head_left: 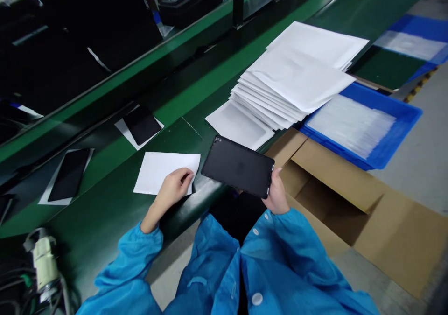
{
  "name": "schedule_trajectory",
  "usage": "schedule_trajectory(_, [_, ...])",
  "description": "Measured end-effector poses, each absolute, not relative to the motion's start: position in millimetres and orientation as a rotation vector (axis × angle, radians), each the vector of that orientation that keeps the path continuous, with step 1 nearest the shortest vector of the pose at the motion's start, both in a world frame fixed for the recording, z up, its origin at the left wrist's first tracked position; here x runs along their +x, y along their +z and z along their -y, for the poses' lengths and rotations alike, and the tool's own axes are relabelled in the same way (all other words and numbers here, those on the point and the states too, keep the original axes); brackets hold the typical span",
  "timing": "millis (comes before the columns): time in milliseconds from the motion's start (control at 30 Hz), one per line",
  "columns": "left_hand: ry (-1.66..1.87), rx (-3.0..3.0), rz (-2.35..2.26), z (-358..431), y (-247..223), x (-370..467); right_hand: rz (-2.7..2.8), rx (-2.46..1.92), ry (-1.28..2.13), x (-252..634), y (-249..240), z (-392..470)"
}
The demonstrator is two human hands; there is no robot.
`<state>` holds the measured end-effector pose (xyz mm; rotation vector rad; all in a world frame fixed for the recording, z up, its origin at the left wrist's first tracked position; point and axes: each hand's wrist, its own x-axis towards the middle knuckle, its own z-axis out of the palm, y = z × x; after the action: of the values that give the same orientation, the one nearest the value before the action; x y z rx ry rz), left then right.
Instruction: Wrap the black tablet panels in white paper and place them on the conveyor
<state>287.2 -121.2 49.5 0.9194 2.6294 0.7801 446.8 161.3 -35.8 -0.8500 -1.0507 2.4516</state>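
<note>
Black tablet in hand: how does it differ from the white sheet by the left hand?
The black tablet has corner detailing; the white sheet looks plain. The right hand grips the tablet by one end; the sheet lies on the bench, its edge by the left hand. Both look rectangular.

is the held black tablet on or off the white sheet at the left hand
Off: the right hand holds the black tablet by one end, beside the white sheet.
</note>
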Motion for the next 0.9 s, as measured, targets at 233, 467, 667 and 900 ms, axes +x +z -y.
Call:
schedule_trajectory(233, [0.923,0.768,-2.564,125,52,288,1.060,-0.856,2.491,444,-35,-159])
schedule_trajectory(467, [1.051,0.682,-2.583,120,48,292,1.126,-0.862,2.434,446,-27,-149])
schedule_trajectory(667, [1.034,0.720,-2.658,112,46,299,1.250,-0.796,2.348,451,-34,-141])
schedule_trajectory(900, [1.068,0.616,-2.828,110,38,302,1.362,-0.788,2.241,457,-46,-132])
